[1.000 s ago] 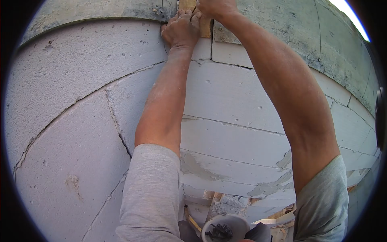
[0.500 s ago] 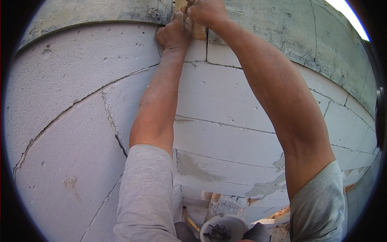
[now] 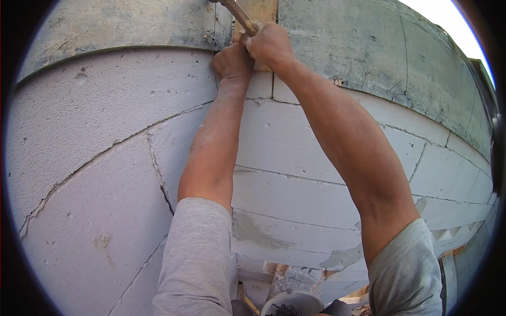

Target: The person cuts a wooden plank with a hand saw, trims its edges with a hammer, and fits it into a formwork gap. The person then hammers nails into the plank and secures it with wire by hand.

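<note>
My right hand (image 3: 270, 46) is closed around the handle of a hammer (image 3: 238, 13), which slants up to the left; its far end is cut by the top edge of the view. Just left and slightly below, my left hand (image 3: 233, 62) is closed against the wall, close to a wooden board (image 3: 263, 10). Whatever its fingers hold is hidden. The board runs upright between two grey-green formwork panels, the left panel (image 3: 126, 26) and the right panel (image 3: 342, 47). A thin dark wire hangs beside my left hand.
Below the panels stretches a wall of pale blocks (image 3: 295, 137) with open joints and mortar smears. A bucket (image 3: 311, 301) holding dark, thin pieces stands low in front of me. Wooden pieces and rubble lie beneath. Another wire (image 3: 405, 52) hangs on the right panel.
The view has tilted upward, so the wall and hands sit lower in it. More of the hammer shows above my right hand. Both hands remain close together at the board.
</note>
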### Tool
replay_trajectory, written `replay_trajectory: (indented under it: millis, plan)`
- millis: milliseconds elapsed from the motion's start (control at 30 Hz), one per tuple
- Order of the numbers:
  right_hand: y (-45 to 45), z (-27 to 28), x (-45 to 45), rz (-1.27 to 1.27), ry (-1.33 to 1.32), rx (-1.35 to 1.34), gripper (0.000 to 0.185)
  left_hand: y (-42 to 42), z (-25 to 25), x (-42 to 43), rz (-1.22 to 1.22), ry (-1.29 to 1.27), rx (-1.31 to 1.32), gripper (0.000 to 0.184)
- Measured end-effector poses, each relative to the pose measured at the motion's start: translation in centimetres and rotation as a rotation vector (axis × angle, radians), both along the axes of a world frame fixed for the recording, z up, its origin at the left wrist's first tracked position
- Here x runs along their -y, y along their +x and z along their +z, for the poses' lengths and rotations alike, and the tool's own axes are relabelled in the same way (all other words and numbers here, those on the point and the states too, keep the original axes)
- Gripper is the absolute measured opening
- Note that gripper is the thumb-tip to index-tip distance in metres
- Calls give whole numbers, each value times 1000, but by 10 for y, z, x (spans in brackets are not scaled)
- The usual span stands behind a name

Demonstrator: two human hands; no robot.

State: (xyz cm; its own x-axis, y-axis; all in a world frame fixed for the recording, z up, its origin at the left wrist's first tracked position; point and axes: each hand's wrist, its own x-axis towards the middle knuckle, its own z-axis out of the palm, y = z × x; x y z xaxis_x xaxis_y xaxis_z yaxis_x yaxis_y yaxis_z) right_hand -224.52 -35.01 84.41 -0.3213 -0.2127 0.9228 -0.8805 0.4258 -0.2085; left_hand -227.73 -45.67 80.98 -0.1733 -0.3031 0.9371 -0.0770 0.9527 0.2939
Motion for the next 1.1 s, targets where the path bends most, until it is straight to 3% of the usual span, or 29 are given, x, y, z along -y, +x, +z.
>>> replay_trajectory:
  millis: [100,233,433,500,633,700,800,867,933,1000,1033,1100]
  plan:
    - [8,-32,-18,145,-31,34,33,7,-3,-1,-62,-27,-65,24]
    - [2,-63,-50,50,52,-3,37,-1,-4,-3,-34,-5,-120,26]
    - [47,-46,-75,-147,110,-20,41,-9,-3,-2,21,-37,-225,36]
    - [65,-39,-79,-241,206,-73,40,-12,-4,0,17,-69,-279,36]
    - [44,-26,-76,-300,271,-426,45,-9,-4,0,18,-67,-231,36]
    - [27,-18,-74,-376,332,-497,43,-6,-3,0,18,-76,-157,26]
    - [46,-17,-64,-453,309,-293,39,-6,0,1,-15,-79,-131,23]
    - [64,-17,-70,-422,295,-303,38,-3,-2,-2,-8,-79,-153,25]
    - [71,-22,-72,-342,276,-359,38,-2,-3,-5,39,-82,-199,40]
    - [72,-26,-78,-228,246,-447,39,-12,-3,2,19,-117,-235,40]
    - [62,-24,-78,-302,301,-405,39,-16,-4,4,7,-135,-249,40]
    - [34,-17,-76,-452,403,-320,40,-4,-4,-3,-2,-80,-123,22]
